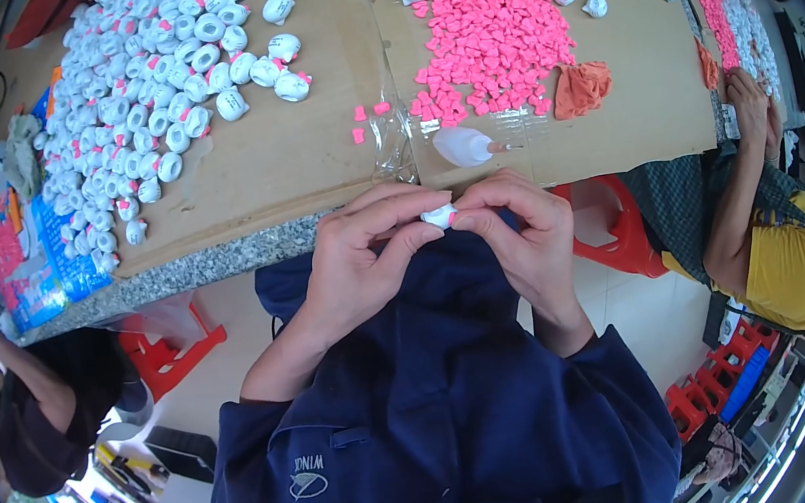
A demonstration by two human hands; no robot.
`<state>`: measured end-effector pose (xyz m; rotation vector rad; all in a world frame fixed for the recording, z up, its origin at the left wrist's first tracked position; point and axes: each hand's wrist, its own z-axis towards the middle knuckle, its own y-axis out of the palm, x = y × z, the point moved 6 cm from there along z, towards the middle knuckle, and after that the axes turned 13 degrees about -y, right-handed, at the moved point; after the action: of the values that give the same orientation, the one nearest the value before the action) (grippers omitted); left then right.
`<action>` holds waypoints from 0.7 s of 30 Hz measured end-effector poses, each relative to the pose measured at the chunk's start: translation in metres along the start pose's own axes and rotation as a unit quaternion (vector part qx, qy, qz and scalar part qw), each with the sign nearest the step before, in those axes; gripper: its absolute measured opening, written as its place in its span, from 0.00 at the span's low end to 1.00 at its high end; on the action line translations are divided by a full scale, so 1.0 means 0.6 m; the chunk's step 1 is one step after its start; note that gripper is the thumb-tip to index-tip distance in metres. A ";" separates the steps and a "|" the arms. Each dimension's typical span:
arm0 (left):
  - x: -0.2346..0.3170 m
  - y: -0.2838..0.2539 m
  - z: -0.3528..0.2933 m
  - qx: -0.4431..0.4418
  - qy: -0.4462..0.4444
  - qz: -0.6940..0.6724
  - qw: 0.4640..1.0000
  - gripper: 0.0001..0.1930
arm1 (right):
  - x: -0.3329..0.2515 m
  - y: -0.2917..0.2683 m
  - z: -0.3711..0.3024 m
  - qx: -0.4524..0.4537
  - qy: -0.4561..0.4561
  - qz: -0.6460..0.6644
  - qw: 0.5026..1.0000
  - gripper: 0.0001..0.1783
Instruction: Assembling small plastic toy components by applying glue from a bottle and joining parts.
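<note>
At the centre of the frame, the left hand (pixel 363 256) and right hand (pixel 521 232) meet, fingertips pinched together on a small white toy piece (pixel 438 215) with a pink part. Just above on the cardboard-covered worktop (pixel 290 155) lie a glue bottle (pixel 465 146), a pink parts pile (pixel 487 35) and, upper left, white pieces (pixel 152 91).

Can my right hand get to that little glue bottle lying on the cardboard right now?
Probably yes: the glue bottle lies just beyond the right hand with nothing between, though both hands hold a small white piece.

Glossy white plastic piece (pixel 438 215); matt brown cardboard sheet (pixel 309 142) over speckled stone table (pixel 223 258).
</note>
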<state>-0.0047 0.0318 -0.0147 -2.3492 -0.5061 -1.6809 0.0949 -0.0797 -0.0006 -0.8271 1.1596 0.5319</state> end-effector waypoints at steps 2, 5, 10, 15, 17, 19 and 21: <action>-0.007 -0.002 0.001 0.003 -0.001 -0.009 1.000 0.11 | -0.002 0.004 -0.002 0.031 -0.012 -0.001 0.999 0.05; 0.003 -0.004 -0.004 0.033 0.052 0.048 0.997 0.11 | 0.007 0.008 -0.008 0.039 0.030 0.020 0.999 0.05; 0.012 -0.010 -0.011 0.070 0.091 0.090 0.989 0.11 | -0.004 0.015 -0.006 0.044 -0.020 0.008 0.999 0.05; 0.007 -0.015 -0.012 0.056 0.074 0.072 0.993 0.11 | -0.001 0.023 -0.012 0.070 -0.045 0.018 0.996 0.05; 0.008 -0.020 -0.013 0.058 0.075 0.079 0.992 0.11 | -0.002 0.024 -0.013 0.071 -0.046 0.020 0.996 0.06; 0.009 -0.028 -0.014 0.046 0.049 0.089 0.994 0.10 | -0.008 0.029 -0.009 0.064 -0.027 0.020 0.997 0.06; 0.015 -0.047 -0.014 0.073 0.046 0.086 0.993 0.11 | -0.006 0.031 -0.008 0.056 -0.007 0.018 0.998 0.07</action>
<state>-0.0206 0.0559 -0.0043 -2.1359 -0.3845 -1.6085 0.0772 -0.0723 -0.0031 -0.7064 1.1825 0.4975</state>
